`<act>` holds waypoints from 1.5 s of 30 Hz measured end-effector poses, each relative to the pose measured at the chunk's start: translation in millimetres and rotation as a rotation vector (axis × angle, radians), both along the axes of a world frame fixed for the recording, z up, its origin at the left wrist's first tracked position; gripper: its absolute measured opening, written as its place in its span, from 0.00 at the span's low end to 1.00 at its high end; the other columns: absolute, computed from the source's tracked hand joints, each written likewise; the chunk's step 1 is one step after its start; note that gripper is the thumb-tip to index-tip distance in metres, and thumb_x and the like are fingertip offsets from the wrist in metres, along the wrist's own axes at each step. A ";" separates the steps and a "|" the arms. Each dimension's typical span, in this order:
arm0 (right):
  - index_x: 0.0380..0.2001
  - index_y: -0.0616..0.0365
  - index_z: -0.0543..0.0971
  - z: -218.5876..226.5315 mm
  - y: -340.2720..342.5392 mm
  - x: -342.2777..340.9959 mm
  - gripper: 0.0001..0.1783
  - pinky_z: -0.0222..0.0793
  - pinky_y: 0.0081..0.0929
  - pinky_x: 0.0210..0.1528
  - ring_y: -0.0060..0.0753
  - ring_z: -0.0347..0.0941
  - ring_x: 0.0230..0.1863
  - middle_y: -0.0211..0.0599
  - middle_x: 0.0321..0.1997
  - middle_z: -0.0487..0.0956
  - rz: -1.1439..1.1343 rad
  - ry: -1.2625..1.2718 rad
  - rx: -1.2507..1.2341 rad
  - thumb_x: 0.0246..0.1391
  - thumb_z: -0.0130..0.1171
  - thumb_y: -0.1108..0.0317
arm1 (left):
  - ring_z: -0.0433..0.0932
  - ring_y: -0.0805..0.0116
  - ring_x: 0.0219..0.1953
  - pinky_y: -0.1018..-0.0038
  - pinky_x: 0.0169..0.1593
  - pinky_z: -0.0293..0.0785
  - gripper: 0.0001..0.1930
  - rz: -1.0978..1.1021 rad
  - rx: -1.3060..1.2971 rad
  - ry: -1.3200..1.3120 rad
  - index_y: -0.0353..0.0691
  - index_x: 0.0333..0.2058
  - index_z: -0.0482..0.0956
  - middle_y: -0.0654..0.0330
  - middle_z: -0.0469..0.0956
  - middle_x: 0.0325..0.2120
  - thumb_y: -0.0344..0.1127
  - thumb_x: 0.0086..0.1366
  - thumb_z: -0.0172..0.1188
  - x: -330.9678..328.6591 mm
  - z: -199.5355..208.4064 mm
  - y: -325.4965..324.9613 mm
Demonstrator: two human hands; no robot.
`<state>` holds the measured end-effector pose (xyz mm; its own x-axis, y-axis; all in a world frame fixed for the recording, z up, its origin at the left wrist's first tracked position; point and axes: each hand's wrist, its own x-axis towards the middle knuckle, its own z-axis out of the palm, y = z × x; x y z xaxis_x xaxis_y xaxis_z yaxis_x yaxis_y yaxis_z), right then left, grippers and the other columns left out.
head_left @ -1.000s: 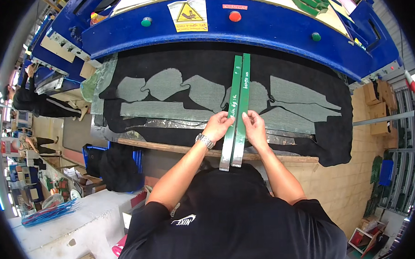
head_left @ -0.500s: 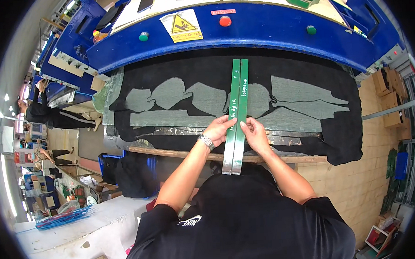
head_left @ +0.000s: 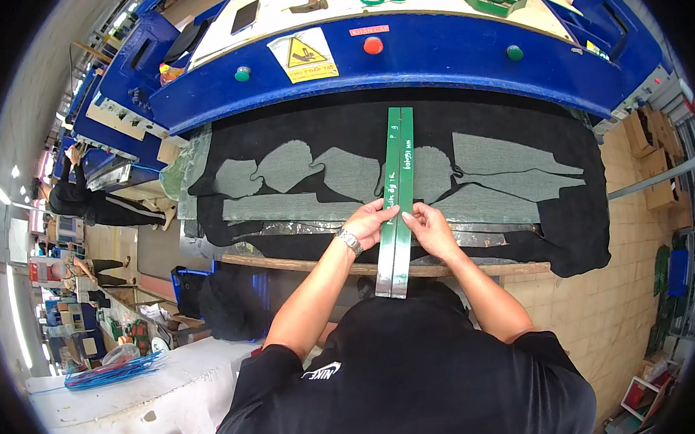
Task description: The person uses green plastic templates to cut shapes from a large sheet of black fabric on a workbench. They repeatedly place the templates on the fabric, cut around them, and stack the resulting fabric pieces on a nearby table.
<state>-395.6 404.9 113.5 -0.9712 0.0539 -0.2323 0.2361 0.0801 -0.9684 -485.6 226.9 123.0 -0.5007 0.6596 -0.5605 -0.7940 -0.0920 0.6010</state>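
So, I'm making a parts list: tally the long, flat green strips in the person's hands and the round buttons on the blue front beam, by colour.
Long, flat green strips held by the left hand and right hand: 2
Round green buttons on the blue front beam: 2
Round red button on that beam: 1
Total: 5

We have closed the dark gap between the left green strip point(head_left: 393, 149) and the right green strip point(head_left: 407, 137), which now meet along a thin seam. The right one, reaching slightly farther toward 12 o'clock a second ago, has come level with its neighbour at the far end. Our left hand point(head_left: 363, 225) and right hand point(head_left: 433, 230) have drawn nearer each other. Our view has shifted: a dark phone point(head_left: 246, 17) at 11 o'clock and a hammer point(head_left: 309, 3) toward 12 have come in.
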 end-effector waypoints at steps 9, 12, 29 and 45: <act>0.35 0.63 0.78 -5.0 -1.0 1.8 0.09 0.68 0.20 0.27 0.13 0.73 0.25 0.29 0.27 0.81 -0.064 0.061 -0.098 0.65 0.61 0.67 | 0.83 0.69 0.43 0.68 0.48 0.84 0.14 -0.019 0.010 -0.006 0.39 0.53 0.75 0.60 0.82 0.44 0.32 0.71 0.61 1.7 3.5 2.3; 0.36 0.64 0.78 -6.1 -1.6 1.9 0.09 0.68 0.19 0.27 0.13 0.73 0.25 0.28 0.27 0.81 -0.062 0.044 -0.100 0.65 0.60 0.67 | 0.83 0.70 0.42 0.69 0.47 0.84 0.13 -0.002 0.007 0.017 0.39 0.52 0.76 0.60 0.82 0.43 0.32 0.71 0.61 2.3 -2.9 -0.1; 0.39 0.63 0.75 -2.1 -0.2 4.4 0.11 0.71 0.17 0.31 0.13 0.74 0.29 0.29 0.31 0.79 -0.082 0.057 -0.055 0.62 0.64 0.68 | 0.84 0.70 0.41 0.70 0.46 0.85 0.12 -0.030 -0.005 0.028 0.38 0.50 0.77 0.60 0.83 0.41 0.30 0.70 0.62 3.2 -1.7 1.4; 0.52 0.65 0.71 -6.4 1.4 5.2 0.24 0.71 0.15 0.32 0.13 0.70 0.30 0.30 0.38 0.76 -0.151 0.003 -0.196 0.59 0.68 0.67 | 0.84 0.70 0.40 0.70 0.45 0.84 0.09 -0.012 0.020 -0.056 0.41 0.47 0.80 0.60 0.84 0.40 0.33 0.69 0.63 6.0 7.2 15.2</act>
